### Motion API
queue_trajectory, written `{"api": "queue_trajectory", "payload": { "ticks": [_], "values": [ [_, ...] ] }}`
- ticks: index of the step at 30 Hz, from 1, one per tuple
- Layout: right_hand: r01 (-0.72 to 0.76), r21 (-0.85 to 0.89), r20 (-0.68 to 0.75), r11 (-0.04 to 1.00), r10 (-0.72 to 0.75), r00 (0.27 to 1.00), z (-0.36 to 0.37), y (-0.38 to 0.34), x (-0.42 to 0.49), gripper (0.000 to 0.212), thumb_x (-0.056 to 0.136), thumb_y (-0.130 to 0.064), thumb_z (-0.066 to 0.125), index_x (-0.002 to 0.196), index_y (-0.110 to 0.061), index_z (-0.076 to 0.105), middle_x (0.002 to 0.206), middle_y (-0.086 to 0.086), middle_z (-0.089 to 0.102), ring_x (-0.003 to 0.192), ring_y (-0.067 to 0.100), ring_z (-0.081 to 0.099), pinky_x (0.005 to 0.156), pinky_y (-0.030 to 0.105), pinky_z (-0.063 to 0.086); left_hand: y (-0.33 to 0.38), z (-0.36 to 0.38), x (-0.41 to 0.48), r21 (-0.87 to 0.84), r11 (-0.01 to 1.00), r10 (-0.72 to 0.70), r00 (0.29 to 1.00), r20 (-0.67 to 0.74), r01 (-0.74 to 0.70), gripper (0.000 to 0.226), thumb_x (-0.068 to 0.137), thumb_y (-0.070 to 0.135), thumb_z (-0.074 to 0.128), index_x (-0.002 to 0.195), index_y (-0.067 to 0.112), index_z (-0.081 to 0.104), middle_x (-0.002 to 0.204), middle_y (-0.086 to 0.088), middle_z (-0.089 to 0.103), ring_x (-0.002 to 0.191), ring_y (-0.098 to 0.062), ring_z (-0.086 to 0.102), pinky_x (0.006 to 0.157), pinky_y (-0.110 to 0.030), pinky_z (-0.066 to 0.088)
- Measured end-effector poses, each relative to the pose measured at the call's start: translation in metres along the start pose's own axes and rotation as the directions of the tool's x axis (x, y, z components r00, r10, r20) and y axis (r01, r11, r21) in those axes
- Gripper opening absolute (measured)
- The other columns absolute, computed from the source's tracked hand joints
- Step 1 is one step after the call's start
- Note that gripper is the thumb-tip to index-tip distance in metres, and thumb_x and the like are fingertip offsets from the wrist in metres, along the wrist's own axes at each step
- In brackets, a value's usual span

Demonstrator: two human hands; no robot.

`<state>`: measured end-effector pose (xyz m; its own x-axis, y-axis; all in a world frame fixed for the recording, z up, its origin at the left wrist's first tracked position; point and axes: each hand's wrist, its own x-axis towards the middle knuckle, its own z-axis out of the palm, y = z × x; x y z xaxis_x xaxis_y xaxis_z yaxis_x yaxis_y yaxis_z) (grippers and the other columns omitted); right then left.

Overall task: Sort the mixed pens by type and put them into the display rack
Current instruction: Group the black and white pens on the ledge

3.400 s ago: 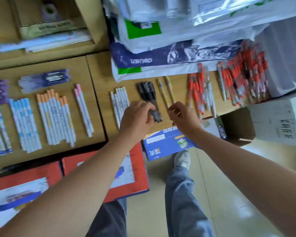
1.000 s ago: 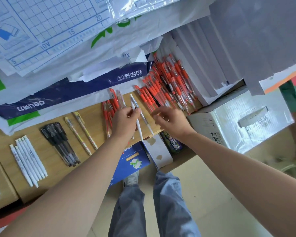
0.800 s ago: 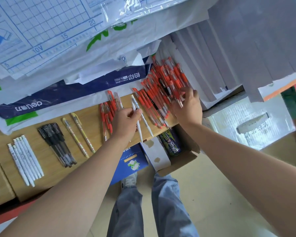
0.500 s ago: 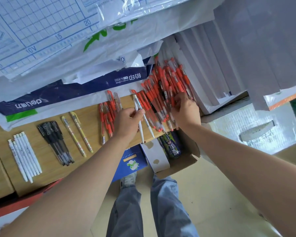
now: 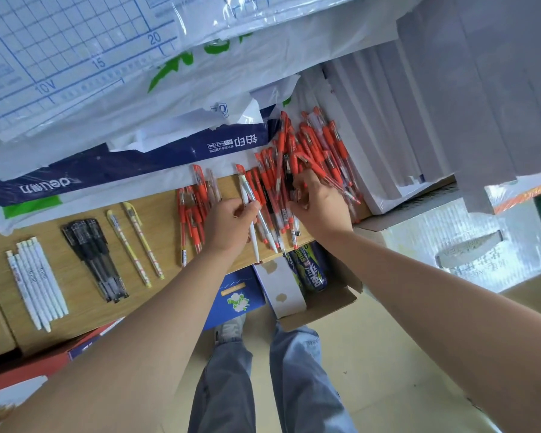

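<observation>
Glossy plastic red pens (image 5: 310, 157) (translucent barrels) on matt wood shelf (image 5: 156, 210).

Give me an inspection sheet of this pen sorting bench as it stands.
Surface: wooden shelf, pens laid out in groups.
Job's things: white pens, black pens, two yellow pens, small red group, big red pen pile.
Clutter: wrapped paper packs stacked along the shelf's back.
Hands: left hand grips pale pens; right hand digs into the pile, grip hidden.
Cables: nothing seen.
Surroundings: open cardboard box holding a can, white box, floor.
</observation>
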<state>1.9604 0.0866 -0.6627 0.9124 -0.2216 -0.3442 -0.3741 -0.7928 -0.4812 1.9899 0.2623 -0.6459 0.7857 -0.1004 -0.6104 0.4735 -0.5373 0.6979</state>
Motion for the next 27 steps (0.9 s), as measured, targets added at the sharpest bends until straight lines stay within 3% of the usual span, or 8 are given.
{"api": "queue_trajectory", "payload": {
  "ticks": [7, 11, 13, 17, 20, 23, 25, 27],
  "values": [
    [-0.049, -0.054, -0.046, 0.997, 0.047, 0.998, 0.002, 0.001, -0.001, 0.019, 0.086, -0.028, 0.064, 0.098, -0.016, 0.056, 0.074, -0.001, 0.063, 0.061, 0.019, 0.060, 0.049, 0.027, 0.049, -0.002, -0.003, 0.000, -0.038, 0.999, -0.019, 1.000, 0.008, 0.019, 0.042, 0.087, 0.041, 0.059, 0.076, 0.001, 0.064, 0.077, -0.027, 0.062, 0.060, -0.024, 0.053, 0.065, -0.054, 0.052],
    [-0.066, -0.155, -0.055, 0.986, 0.058, 0.997, 0.005, 0.000, -0.002, 0.038, 0.089, -0.038, 0.062, 0.115, -0.012, 0.057, 0.077, 0.002, 0.064, 0.062, 0.019, 0.059, 0.052, 0.025, 0.046, -0.004, -0.007, 0.001, -0.033, 0.999, -0.022, 1.000, 0.006, 0.022, 0.039, 0.092, 0.034, 0.058, 0.075, -0.001, 0.063, 0.076, -0.025, 0.063, 0.060, -0.024, 0.052, 0.066, -0.054, 0.052],
    [-0.127, -0.180, -0.026, 0.976, 0.124, 0.992, 0.007, -0.004, 0.000, 0.042, 0.088, -0.042, 0.063, 0.111, -0.008, 0.055, 0.078, 0.005, 0.063, 0.064, 0.021, 0.059, 0.053, 0.026, 0.046, -0.005, -0.009, 0.000, -0.032, 0.999, -0.025, 1.000, 0.011, 0.025, 0.040, 0.092, 0.033, 0.058, 0.077, -0.003, 0.063, 0.080, -0.029, 0.063, 0.061, -0.025, 0.052, 0.066, -0.055, 0.052],
    [-0.210, -0.130, 0.009, 0.969, 0.213, 0.977, 0.007, -0.006, 0.010, 0.038, 0.083, -0.042, 0.070, 0.092, -0.008, 0.056, 0.075, 0.004, 0.059, 0.065, 0.020, 0.057, 0.054, 0.026, 0.042, -0.008, -0.013, -0.003, -0.023, 0.999, -0.030, 0.999, 0.011, 0.031, 0.038, 0.093, 0.032, 0.057, 0.083, -0.004, 0.065, 0.083, -0.028, 0.065, 0.064, -0.033, 0.057, 0.069, -0.055, 0.052],
    [-0.225, -0.072, 0.032, 0.972, 0.228, 0.973, 0.009, -0.002, 0.010, 0.033, 0.082, -0.039, 0.071, 0.085, -0.009, 0.060, 0.075, 0.006, 0.063, 0.069, 0.023, 0.060, 0.058, 0.032, 0.052, -0.009, -0.016, -0.005, -0.019, 0.999, -0.047, 0.999, 0.020, 0.047, 0.039, 0.095, 0.031, 0.057, 0.088, -0.007, 0.064, 0.086, -0.028, 0.065, 0.060, -0.025, 0.053, 0.067, -0.052, 0.052],
    [-0.225, -0.046, 0.029, 0.973, 0.227, 0.973, 0.009, 0.000, 0.008, 0.022, 0.084, -0.032, 0.066, 0.083, -0.010, 0.062, 0.074, 0.005, 0.064, 0.067, 0.022, 0.061, 0.060, 0.035, 0.056, -0.011, -0.018, -0.007, -0.034, 0.997, -0.064, 0.997, 0.034, 0.065, 0.040, 0.096, 0.028, 0.056, 0.091, -0.010, 0.063, 0.088, -0.028, 0.065, 0.058, -0.022, 0.053, 0.055, -0.034, 0.049],
    [-0.227, -0.003, -0.001, 0.974, 0.227, 0.974, 0.006, -0.004, 0.006, 0.018, 0.085, -0.029, 0.060, 0.084, -0.011, 0.058, 0.069, 0.003, 0.062, 0.060, 0.019, 0.058, 0.053, 0.028, 0.050, -0.011, -0.019, -0.008, -0.054, 0.996, -0.072, 0.997, 0.034, 0.073, 0.035, 0.096, 0.026, 0.055, 0.091, -0.008, 0.064, 0.086, -0.026, 0.065, 0.058, -0.022, 0.052, 0.048, -0.023, 0.047],
    [-0.219, 0.131, -0.008, 0.967, 0.222, 0.975, 0.001, -0.010, 0.003, 0.014, 0.088, -0.024, 0.055, 0.092, -0.011, 0.055, 0.068, 0.001, 0.060, 0.053, 0.012, 0.054, 0.047, 0.022, 0.042, -0.014, -0.020, -0.008, -0.067, 0.995, -0.078, 0.996, 0.037, 0.080, 0.034, 0.097, 0.025, 0.055, 0.090, -0.007, 0.064, 0.083, -0.023, 0.065, 0.058, -0.023, 0.053, 0.052, -0.027, 0.049]
  ]
}}
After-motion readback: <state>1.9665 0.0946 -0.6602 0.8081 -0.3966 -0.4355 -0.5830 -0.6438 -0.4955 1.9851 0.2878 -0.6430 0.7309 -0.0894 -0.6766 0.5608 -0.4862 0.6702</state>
